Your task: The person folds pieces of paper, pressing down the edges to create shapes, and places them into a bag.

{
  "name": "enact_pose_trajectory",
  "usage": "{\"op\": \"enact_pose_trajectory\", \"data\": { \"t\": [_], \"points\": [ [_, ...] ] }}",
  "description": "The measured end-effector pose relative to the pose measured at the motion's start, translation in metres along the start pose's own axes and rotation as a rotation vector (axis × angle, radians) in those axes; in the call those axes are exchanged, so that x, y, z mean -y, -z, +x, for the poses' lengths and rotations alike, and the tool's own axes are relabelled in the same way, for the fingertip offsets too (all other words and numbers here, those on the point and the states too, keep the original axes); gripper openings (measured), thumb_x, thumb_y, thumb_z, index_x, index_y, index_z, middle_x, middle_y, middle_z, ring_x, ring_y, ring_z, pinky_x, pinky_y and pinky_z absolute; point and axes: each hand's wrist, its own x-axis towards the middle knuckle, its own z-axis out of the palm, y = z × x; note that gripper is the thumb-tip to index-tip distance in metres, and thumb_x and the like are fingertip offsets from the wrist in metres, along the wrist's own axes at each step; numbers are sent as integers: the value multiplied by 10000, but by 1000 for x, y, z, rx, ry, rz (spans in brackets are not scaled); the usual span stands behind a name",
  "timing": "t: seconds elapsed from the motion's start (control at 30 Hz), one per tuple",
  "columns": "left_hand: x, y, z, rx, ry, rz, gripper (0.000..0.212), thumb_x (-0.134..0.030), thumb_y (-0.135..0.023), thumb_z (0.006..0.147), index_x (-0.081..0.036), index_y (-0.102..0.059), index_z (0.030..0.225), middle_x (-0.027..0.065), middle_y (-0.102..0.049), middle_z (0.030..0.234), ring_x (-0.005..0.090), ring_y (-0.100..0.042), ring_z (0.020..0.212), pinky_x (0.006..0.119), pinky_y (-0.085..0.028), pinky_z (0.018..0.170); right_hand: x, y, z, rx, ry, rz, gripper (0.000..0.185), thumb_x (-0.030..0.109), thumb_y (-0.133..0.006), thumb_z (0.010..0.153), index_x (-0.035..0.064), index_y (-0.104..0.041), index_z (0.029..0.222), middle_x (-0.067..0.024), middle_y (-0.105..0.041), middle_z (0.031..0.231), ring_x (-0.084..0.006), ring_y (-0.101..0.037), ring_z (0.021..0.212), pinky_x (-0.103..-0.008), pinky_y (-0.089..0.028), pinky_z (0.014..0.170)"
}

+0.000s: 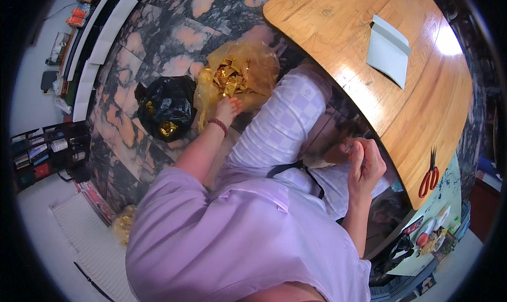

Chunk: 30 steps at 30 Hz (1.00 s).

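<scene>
My left hand [229, 108] reaches to the opening of a yellowish translucent plastic bag [259, 60] on the floor; whether its fingers grip anything cannot be told. Shiny gold foil pieces [230, 78] lie in that bag, just beyond my fingertips. Beside it stands a black plastic bag [168, 104] with gold foil showing at two spots. My right hand [362, 159] is raised over my knee near the table's edge, thumb and fingertips pinched together; anything between them is too small to make out. A braided red cord circles my left wrist.
On the wooden table [340, 36] at the right lie a folded pale sheet [388, 50] and red-handled scissors [429, 177]. Several small items sit on a pale green surface [416, 264] at the lower right. Dark shelves [51, 149] stand far left, on a marbled floor [178, 36].
</scene>
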Motion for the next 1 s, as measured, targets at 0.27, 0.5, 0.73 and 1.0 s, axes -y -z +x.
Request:
{"op": "enact_pose_trajectory", "data": {
  "t": [0.27,0.5,0.73,1.0],
  "points": [
    [-36,-34,10,87,-78,-145,481,-476,-504,1178,-75,-597,1428,169,-763,1331,245,-755,1149,348,-614,959,-7,6,94,-266,399,-495,237,58,-844,895,57,-752,1114,-98,-714,1046,-280,-697,946,-398,-561,792],
    [-73,-70,-80,226,-292,29,449,-347,-614,1154,-63,-596,1503,86,-731,1253,142,-703,1013,283,-581,863,-55,19,153,-118,489,-811,306,64,-747,874,57,-754,1179,-79,-710,1197,-285,-676,1190,-419,-537,992],
    [-100,-102,-142,312,-558,134,320,-284,-599,1169,-53,-654,1383,43,-750,1078,88,-694,886,232,-560,781,-65,28,141,-228,439,-787,111,102,-778,858,88,-681,910,-45,-636,945,-247,-670,908,-393,-548,763],
    [-92,-180,-249,713,-1014,392,186,-112,-621,1141,-18,-693,1286,42,-753,986,79,-697,863,242,-567,781,-73,62,86,-366,281,-534,183,34,-796,907,68,-740,1078,-74,-711,983,-285,-706,911,-419,-572,750]
  ]
}}
